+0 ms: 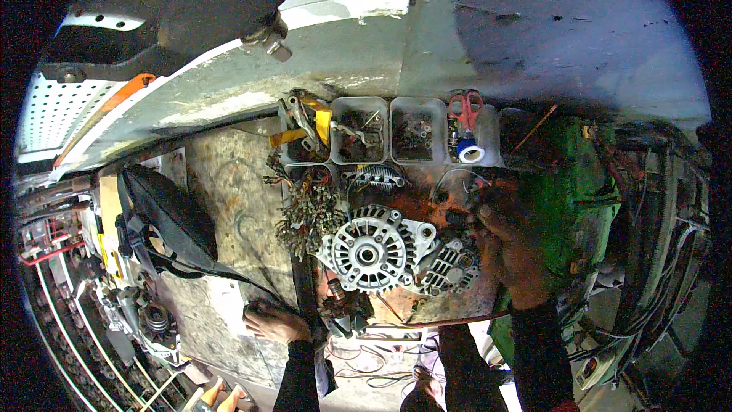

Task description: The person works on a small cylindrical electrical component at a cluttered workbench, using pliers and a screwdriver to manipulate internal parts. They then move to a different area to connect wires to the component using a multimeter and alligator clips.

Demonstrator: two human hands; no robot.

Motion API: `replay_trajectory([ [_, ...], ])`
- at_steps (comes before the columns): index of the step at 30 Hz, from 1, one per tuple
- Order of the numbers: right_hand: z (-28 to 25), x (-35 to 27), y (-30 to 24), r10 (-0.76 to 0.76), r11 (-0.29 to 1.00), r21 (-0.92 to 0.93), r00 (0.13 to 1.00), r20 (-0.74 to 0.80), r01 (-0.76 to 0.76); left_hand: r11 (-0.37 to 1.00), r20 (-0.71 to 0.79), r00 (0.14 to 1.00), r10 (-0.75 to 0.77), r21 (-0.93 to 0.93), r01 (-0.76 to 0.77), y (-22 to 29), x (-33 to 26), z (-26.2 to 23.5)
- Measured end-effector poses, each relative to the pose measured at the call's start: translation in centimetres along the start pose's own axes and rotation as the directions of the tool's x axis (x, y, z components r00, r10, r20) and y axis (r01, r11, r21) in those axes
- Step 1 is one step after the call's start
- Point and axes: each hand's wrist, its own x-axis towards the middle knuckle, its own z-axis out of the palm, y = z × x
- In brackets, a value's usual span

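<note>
My left hand lies on the worn bench with its fingers stretched out, near a black strap and a pale patch. My right hand is over the reddish right part of the bench, its fingers closed; what they hold is too dark to make out. A small dark part shows at its fingertips. Left of it sits a round silver alternator housing with slotted openings and a mounting ear. Against that housing's right side rests a grey finned metal part. Below the housing stands a dark part with a coppery shaft.
Along the back stand clear plastic bins with small hardware, red-handled scissors and a white-and-blue tape roll. A bundle of metal pieces hangs left of the housing. A black bag lies at left; cables run at right.
</note>
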Motion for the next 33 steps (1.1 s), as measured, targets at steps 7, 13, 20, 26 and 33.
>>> replay_trajectory([
  [7,1.9,5.9,-3.3,-0.307,0.745,-0.581,0.941,0.139,0.329,0.999,0.015,1.000,-0.027,0.027,0.027,0.7,0.2,-0.3],
  [13,6.8,14.6,-6.9,-0.432,-0.121,-0.723,0.619,0.656,0.681,0.999,0.012,0.999,-0.039,0.014,0.039,0.7,0.0,-0.4],
  [20,6.6,10.1,-9.0,-0.384,0.588,-0.702,0.903,0.194,0.401,0.995,0.042,0.995,-0.090,-0.028,0.091,0.9,0.2,-0.5],
  [26,4.0,0.1,-5.3,-0.332,0.822,-0.546,0.914,-0.233,0.160,0.998,0.013,0.998,-0.056,0.032,0.056,1.4,0.2,-0.6],
  [33,0.4,-10.9,-1.4,-0.200,0.888,-0.430,0.979,-0.045,0.162,0.999,0.020,0.999,-0.033,0.029,0.032,1.0,0.4,0.2],
])
